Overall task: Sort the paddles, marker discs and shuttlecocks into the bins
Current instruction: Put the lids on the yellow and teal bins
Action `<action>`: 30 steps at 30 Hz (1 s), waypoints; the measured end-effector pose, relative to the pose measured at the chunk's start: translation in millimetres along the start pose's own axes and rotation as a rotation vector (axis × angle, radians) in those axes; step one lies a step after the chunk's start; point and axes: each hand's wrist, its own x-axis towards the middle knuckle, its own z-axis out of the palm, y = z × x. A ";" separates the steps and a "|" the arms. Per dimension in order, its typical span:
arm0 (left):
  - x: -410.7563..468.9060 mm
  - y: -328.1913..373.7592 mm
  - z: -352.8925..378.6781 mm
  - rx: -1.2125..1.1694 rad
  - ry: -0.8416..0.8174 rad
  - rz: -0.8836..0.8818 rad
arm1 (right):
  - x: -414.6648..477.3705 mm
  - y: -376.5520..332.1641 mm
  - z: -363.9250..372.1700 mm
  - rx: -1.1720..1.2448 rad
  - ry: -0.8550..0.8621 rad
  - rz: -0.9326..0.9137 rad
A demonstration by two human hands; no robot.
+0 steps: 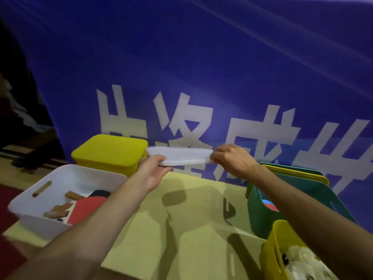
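Both hands hold a flat white lid (179, 156) up in the air at the middle of the view. My left hand (152, 168) grips its left end from below, and my right hand (232, 158) pinches its right end. At the left, a white bin (66, 176) holds red and black paddles (86, 209) with wooden handles. A green bin (260, 215) at the right shows coloured marker discs (270, 206) inside. A yellow bin (282, 235) at the bottom right holds white shuttlecocks (302, 259).
A closed yellow bin (110, 152) stands at the back left, beside the lid. A yellow lid (292, 171) lies behind the green bin. The bins sit on a pale yellow mat (181, 219). A blue banner (201, 77) with white characters rises behind.
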 end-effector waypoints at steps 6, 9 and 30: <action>-12.5 40.4 -82.1 0.048 0.067 0.107 | 18.8 -64.0 31.4 0.324 -0.120 0.377; -9.4 49.4 -112.4 0.090 0.108 0.154 | 40.3 -85.0 52.8 0.499 -0.136 0.606; 117.9 96.6 -242.2 0.787 0.448 0.256 | 176.8 -146.4 170.9 1.048 -0.128 1.249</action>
